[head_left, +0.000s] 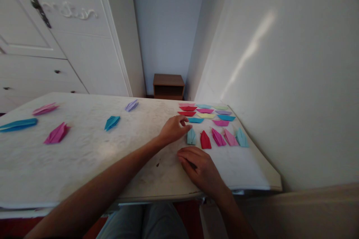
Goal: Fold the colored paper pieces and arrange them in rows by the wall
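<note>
My left hand [174,130] is over the table at the near left corner of a group of folded paper pieces, its thumb and forefinger apart with nothing seen between them. Its fingertips are close to a light blue folded paper piece [191,137] and a blue paper boat [195,120]. To the right, in a row, lie a red piece [205,140], a magenta piece [218,137], a pink piece [230,137] and another light blue piece [242,138]. Nearer me, my right hand [200,166] rests with curled fingers against the thumb; no paper shows in it.
Several flat paper boats [205,111] lie in rows behind. On the left of the white table [92,164] are pink [45,108], magenta [57,133], blue [112,123] and lilac [131,105] pieces. A wall [280,82] borders the right; a white wardrobe [81,44] stands behind left.
</note>
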`<state>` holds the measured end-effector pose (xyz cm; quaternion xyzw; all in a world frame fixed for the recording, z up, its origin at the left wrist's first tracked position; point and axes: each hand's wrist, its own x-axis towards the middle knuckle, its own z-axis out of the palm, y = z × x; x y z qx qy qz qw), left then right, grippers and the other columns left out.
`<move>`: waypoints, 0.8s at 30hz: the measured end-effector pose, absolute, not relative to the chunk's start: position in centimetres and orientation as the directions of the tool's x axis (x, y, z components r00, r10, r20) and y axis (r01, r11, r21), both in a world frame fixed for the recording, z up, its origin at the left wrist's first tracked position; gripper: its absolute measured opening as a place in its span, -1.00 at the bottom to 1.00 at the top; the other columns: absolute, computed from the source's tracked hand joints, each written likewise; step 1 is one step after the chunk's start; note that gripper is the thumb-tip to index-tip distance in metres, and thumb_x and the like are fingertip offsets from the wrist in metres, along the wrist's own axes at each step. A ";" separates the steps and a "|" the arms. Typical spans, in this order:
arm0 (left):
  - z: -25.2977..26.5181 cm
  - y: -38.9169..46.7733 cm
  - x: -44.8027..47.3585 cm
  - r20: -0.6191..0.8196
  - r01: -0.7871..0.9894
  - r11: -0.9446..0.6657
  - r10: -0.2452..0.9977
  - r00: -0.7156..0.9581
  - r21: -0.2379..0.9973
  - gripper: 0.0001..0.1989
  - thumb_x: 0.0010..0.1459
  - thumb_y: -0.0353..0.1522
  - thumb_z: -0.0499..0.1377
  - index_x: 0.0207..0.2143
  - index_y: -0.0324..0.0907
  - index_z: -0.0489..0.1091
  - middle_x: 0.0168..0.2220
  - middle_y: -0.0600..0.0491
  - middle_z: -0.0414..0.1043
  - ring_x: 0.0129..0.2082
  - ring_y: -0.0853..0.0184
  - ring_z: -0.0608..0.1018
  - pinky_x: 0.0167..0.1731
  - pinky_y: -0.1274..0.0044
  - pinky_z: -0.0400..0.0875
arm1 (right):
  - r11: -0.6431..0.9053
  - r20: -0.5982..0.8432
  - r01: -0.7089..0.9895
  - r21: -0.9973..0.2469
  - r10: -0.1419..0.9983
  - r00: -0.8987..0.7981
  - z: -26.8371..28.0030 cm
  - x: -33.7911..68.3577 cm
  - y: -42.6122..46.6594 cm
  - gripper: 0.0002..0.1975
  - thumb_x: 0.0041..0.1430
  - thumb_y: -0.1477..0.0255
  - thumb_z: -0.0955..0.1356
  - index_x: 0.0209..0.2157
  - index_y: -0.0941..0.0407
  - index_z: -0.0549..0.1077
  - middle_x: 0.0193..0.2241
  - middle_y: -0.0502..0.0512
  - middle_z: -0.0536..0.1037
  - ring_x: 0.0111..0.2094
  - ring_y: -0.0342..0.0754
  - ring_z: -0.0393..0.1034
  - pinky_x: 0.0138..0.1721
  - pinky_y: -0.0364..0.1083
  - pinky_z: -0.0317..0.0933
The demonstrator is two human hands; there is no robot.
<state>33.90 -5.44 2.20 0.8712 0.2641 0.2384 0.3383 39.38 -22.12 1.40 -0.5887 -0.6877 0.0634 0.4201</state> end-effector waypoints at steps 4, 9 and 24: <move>2.1 -6.6 32.6 0.484 0.091 -0.887 0.330 0.810 0.454 -0.68 0.16 -0.27 0.16 -0.05 -0.19 0.41 -0.07 -0.06 0.46 -0.19 0.28 0.50 -0.10 0.41 0.37 | 0.322 0.549 0.759 -0.566 0.834 0.056 1.5 39.5 -22.5 -0.81 0.28 0.49 0.25 -0.22 0.11 0.51 -0.27 0.12 0.57 -0.22 -0.06 0.43 -0.15 -0.07 0.33; 1.8 -7.5 31.9 0.451 -0.128 -0.975 -0.032 0.892 0.184 -0.70 0.27 -0.28 0.07 0.01 -0.16 0.39 0.09 -0.08 0.37 0.08 0.20 0.39 0.05 0.36 0.25 | 0.324 0.603 0.752 -0.573 0.788 0.120 1.6 39.8 -23.3 -0.84 0.24 0.52 0.28 -0.25 0.09 0.50 -0.30 0.10 0.57 -0.23 -0.06 0.44 -0.16 -0.09 0.33; 2.3 -7.2 19.5 0.490 0.116 -0.946 0.259 0.832 0.302 -0.79 0.26 -0.41 0.03 -0.22 -0.19 0.47 -0.34 0.00 0.50 -0.30 0.33 0.49 -0.22 0.48 0.33 | 0.285 0.604 0.840 -0.462 0.794 0.062 1.4 40.3 -23.1 -0.85 0.24 0.48 0.30 -0.24 0.10 0.52 -0.28 0.12 0.59 -0.23 -0.03 0.50 -0.17 -0.08 0.39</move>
